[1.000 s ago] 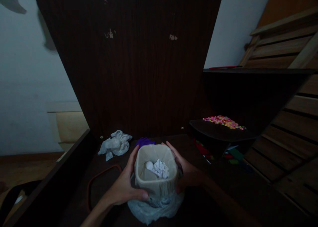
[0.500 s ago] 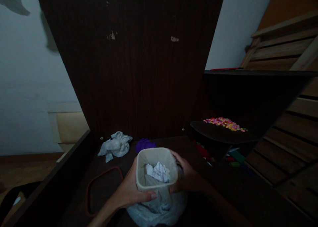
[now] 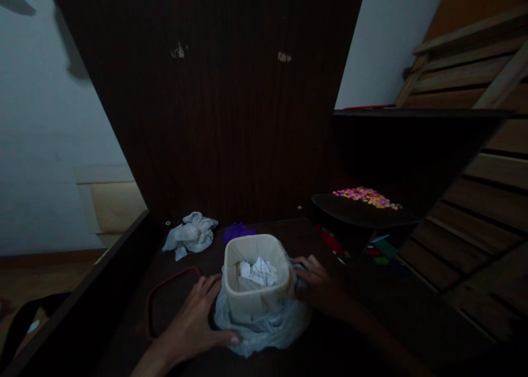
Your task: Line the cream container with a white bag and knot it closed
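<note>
Two hands (image 3: 197, 316) (image 3: 317, 280) wider apart — one bin (image 3: 252, 306)

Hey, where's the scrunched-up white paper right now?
In the head view, the scrunched-up white paper is low in the middle, inside the pale bin, with the left hand and right hand on either side.

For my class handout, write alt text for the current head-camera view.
A person's left hand and right hand flank a pale bin holding crumpled white paper, with thin plastic bunched around it. Behind lie a crumpled bag and something purple.
</note>
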`<state>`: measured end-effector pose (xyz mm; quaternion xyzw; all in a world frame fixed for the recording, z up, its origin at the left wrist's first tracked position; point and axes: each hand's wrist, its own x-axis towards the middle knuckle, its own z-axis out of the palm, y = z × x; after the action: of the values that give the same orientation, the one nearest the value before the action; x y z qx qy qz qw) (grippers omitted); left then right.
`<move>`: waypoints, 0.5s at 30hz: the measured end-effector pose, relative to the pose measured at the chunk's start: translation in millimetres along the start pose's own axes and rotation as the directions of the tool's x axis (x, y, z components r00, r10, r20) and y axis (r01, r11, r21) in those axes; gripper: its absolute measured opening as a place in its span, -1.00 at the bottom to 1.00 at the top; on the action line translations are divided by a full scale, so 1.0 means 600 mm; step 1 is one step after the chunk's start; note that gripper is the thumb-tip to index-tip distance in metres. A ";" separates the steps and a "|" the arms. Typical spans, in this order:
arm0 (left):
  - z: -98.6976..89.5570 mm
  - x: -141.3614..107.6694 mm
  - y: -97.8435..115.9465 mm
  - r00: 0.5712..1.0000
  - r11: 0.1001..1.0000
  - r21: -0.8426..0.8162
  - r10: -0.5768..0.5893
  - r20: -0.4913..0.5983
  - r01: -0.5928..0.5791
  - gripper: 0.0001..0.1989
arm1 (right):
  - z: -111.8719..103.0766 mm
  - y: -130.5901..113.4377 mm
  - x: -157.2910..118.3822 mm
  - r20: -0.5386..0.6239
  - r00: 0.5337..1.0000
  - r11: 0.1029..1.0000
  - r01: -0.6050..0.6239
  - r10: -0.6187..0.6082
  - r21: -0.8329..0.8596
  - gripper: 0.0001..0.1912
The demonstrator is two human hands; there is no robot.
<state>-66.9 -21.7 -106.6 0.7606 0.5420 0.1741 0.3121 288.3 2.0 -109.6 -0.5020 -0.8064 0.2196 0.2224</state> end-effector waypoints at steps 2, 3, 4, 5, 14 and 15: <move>0.009 -0.010 -0.003 1.000 1.000 -0.004 -0.016 -0.002 0.016 0.09 | 0.009 0.008 -0.008 -0.062 0.996 0.979 -0.052 0.065 0.195 -0.67; 0.013 -0.012 -0.006 1.000 1.000 -0.010 -0.004 -0.006 0.004 -0.01 | 0.015 0.012 -0.011 -0.099 0.989 0.947 -0.076 0.112 0.312 -0.67; 0.016 -0.013 -0.009 1.000 1.000 -0.021 0.017 -0.019 -0.018 -0.14 | 0.021 0.015 -0.012 -0.131 0.978 0.905 -0.091 0.159 0.416 -0.68; 0.019 -0.013 -0.011 0.998 0.998 -0.038 0.048 -0.041 -0.050 -0.30 | 0.028 0.017 -0.012 -0.152 0.968 0.863 -0.098 0.197 0.496 -0.69; -0.002 -0.005 0.014 0.885 0.942 -0.308 -0.024 -0.465 -0.136 -0.81 | 0.050 0.030 0.025 -0.207 0.898 0.513 -0.024 0.388 0.858 -0.79; -0.004 -0.006 0.016 0.871 0.923 -0.364 -0.076 -0.486 -0.123 -0.78 | 0.048 0.030 0.026 -0.202 0.892 0.468 -0.012 0.404 0.884 -0.81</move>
<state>-62.7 -26.6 -97.8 0.6218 0.5492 0.4678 0.3047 278.2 19.6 -141.1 -0.4509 -0.4566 0.5161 0.5673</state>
